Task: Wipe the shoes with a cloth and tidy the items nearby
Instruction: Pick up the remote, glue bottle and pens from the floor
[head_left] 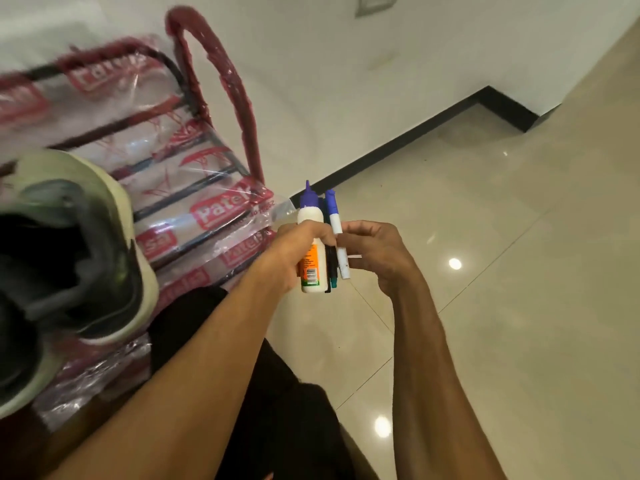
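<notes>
Centrally, in the middle of the frame, the left hand [294, 254] grips a white glue bottle [311, 220] with a blue nozzle cap, held upright with the orange label facing right. Two dark pens [331, 271] stand upright against the bottle's right side, in the same grasp. Just right of them is a white marker [335, 216] with a blue cap, also upright. The right hand [377, 251] has its fingers curled and pinches this marker at mid-length. Both hands are above the floor, not resting on anything.

At the left edge, a shoe [86, 258] with a pale sole and a dark grey upper sits on a metal rack [214, 209]. The rack is wrapped in clear plastic printed with red logos, and this area is blurred.

Below the hands, dark clothing [277, 393] covers the person's leg. Glossy beige floor tiles [502, 306] fill the right of the frame. A black skirting [398, 140] runs along the white wall [346, 46] at the top.
</notes>
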The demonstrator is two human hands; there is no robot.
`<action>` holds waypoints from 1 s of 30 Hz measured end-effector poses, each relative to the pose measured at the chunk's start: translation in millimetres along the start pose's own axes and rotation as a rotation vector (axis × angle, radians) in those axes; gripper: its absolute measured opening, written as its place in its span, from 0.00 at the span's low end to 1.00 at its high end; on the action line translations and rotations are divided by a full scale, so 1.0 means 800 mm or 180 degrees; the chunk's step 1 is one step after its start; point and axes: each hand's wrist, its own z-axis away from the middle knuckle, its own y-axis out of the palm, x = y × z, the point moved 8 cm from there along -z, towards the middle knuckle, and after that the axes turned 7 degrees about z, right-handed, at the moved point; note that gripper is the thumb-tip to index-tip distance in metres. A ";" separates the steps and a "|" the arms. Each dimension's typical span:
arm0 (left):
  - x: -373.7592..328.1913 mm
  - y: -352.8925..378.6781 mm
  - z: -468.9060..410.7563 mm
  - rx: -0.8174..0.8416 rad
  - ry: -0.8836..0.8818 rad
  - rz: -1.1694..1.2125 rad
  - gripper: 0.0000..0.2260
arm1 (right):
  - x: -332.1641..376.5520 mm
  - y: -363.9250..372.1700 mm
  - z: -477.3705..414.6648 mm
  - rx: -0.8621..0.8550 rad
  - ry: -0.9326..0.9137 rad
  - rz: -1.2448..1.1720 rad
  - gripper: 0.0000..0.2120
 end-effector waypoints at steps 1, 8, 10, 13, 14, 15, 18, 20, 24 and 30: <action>-0.006 0.000 0.010 0.0035 0.0044 -0.0021 0.21 | 0.009 0.002 0.010 -0.0031 -0.0039 0.0050 0.09; -0.036 -0.031 0.095 -0.0230 0.0259 0.0102 0.19 | 0.070 0.042 0.079 -0.0117 -0.0272 0.0326 0.09; -0.043 -0.047 0.121 -0.0235 0.0301 0.0206 0.17 | 0.085 0.061 0.098 -0.0055 -0.0371 0.0389 0.09; -0.053 -0.073 0.156 -0.0197 0.0376 0.0378 0.23 | 0.106 0.092 0.125 0.0035 -0.0528 0.0429 0.08; -0.058 -0.086 0.166 -0.0216 0.0440 0.0462 0.26 | 0.112 0.106 0.132 0.0063 -0.0564 0.0457 0.08; -0.060 -0.100 0.173 -0.0240 0.0483 0.0518 0.29 | 0.118 0.117 0.138 0.0075 -0.0596 0.0495 0.08; -0.056 -0.144 0.180 -0.0103 0.0424 0.0561 0.45 | 0.140 0.157 0.162 0.0202 -0.0755 0.0553 0.07; -0.062 -0.185 0.200 -0.0176 0.0533 0.0595 0.46 | 0.158 0.191 0.180 0.0367 -0.0903 0.0591 0.07; -0.082 -0.250 0.306 -0.0662 0.0940 0.0750 0.33 | 0.194 0.274 0.230 0.0826 -0.1224 0.0736 0.07; -0.056 -0.351 0.436 -0.1467 0.1331 0.1245 0.09 | 0.215 0.412 0.306 0.1504 -0.1579 0.0998 0.07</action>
